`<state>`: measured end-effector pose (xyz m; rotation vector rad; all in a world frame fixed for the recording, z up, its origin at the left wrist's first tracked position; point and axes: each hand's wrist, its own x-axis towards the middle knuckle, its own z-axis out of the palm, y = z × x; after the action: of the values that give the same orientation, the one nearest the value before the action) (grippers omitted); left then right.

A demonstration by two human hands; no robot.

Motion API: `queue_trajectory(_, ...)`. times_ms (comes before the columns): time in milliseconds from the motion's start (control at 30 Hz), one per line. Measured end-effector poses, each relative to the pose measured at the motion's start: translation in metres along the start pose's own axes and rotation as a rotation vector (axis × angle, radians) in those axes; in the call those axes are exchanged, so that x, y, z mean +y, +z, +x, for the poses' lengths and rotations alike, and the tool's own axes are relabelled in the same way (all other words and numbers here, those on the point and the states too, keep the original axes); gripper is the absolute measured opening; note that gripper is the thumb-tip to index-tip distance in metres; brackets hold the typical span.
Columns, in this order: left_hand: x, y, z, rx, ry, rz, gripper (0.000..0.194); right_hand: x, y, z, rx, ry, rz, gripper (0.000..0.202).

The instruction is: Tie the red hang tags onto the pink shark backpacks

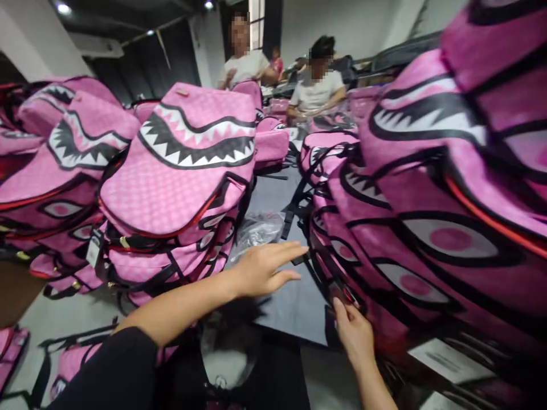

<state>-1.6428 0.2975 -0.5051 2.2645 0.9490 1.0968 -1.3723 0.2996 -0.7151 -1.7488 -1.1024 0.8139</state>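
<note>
Pink backpacks with shark-mouth prints lie in a stack (183, 165) at the left of the grey table (294, 302). Another tall stack (427, 188) of them rises at the right. My left hand (267, 270) reaches over the table between the stacks, its fingers stretched out and nothing in it. At the lower side of the right stack, my right hand (352, 330) has its fingers closed at a small dark item with a red mark, too blurred to name. Black straps (294, 210) hang from the right stack onto the table.
Crumpled clear plastic (260, 230) lies on the table beyond my left hand. Two people in white shirts (245, 65) (318, 91) are across the table, among more pink bags. White tags (448, 359) show at the lower right. More pink bags lie on the floor at the lower left.
</note>
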Motion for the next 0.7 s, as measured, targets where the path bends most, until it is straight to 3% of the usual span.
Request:
queue_trajectory(33,-0.003,-0.018,-0.027,0.068,0.143,0.150,0.046,0.005,-0.001,0.002,0.014,0.050,0.026,0.060)
queue_trajectory(100,-0.014,-0.052,-0.085,0.287,0.254,0.392,0.048,0.013,-0.004,0.004,0.049,0.108,0.045,0.061)
queue_trajectory(200,-0.039,-0.089,-0.173,0.439,0.164,0.613,0.050,0.021,-0.007,0.018,0.158,0.108,0.008,0.058)
queue_trajectory(300,-0.060,-0.094,-0.256,0.433,-0.023,0.704,0.048,0.018,-0.006,0.036,0.173,0.099,0.041,0.058)
queue_trajectory(400,-0.072,-0.072,-0.320,0.406,-0.216,0.772,0.041,-0.006,0.001,0.027,0.130,0.008,-0.077,0.054)
queue_trajectory(500,-0.079,-0.047,-0.349,0.404,-0.335,0.807,0.032,-0.050,0.037,-0.015,0.159,-0.345,-0.359,0.043)
queue_trajectory(533,-0.080,-0.041,-0.352,0.404,-0.363,0.799,0.030,-0.066,0.058,-0.031,0.076,-0.508,-0.390,0.039)
queue_trajectory(600,-0.079,-0.033,-0.350,0.402,-0.405,0.770,0.027,-0.095,0.109,-0.054,-0.249,-0.795,-0.447,0.036)
queue_trajectory(633,-0.076,-0.030,-0.345,0.396,-0.414,0.753,0.026,-0.107,0.134,-0.061,-0.358,-0.825,-0.546,0.037)
queue_trajectory(700,-0.063,-0.018,-0.329,0.374,-0.393,0.708,0.024,-0.125,0.173,-0.062,-0.455,-0.739,-0.771,0.034)
